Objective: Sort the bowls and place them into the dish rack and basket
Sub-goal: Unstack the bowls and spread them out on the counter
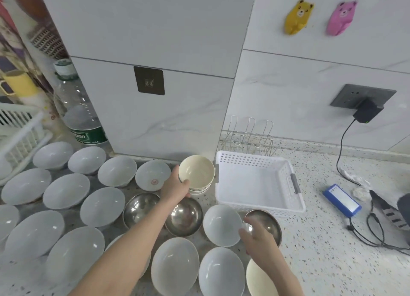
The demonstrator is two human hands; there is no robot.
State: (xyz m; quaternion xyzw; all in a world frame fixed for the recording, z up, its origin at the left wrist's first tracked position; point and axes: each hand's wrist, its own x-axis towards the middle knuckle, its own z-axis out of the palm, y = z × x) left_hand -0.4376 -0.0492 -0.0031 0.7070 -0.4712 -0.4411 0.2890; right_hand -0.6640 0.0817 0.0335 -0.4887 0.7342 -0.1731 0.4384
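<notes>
1. Bowls cover the counter (pixel 332 229), and your left hand (pixel 176 190) grips the side of a short stack of cream bowls (pixel 197 173).
2. Your right hand (pixel 257 238) holds the near rim of a steel bowl (pixel 266 221), fingers curled over it.
3. The white basket (pixel 257 182) sits just to the right of the cream stack and just behind the steel bowl, so both hands are close to it. Your left one looks nearer.
4. The wire dish rack (pixel 250 138) stands behind the basket, against the wall.
5. Many white bowls (pixel 66 190) wait on the left, not sorted yet.
</notes>
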